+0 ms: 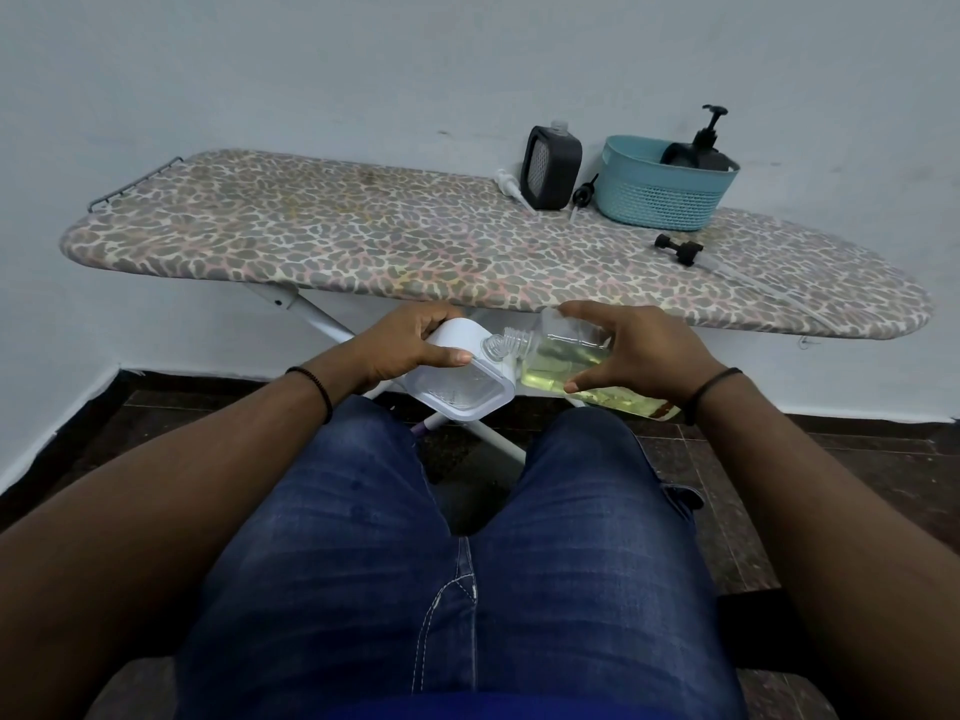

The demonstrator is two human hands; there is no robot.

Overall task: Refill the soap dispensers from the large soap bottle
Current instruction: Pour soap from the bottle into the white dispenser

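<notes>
My left hand (410, 340) grips a white soap dispenser (462, 384) with a clear front panel, held tilted above my knees. My right hand (636, 350) holds the large clear soap bottle (566, 350) of yellow-green liquid, tipped nearly flat. The bottle's open threaded mouth (514, 339) touches the dispenser's small clear neck (492, 348). On the ironing board (363, 241) stand a dark grey dispenser (551, 167) without its pump and a black pump dispenser (698, 148) inside a teal basket (660, 192).
Three loose pumps lie on the board: a white one (511, 187), a black one (584, 192) and a black one with a long tube (680, 247). The board's white legs (322, 319) cross under my hands. A white wall is behind.
</notes>
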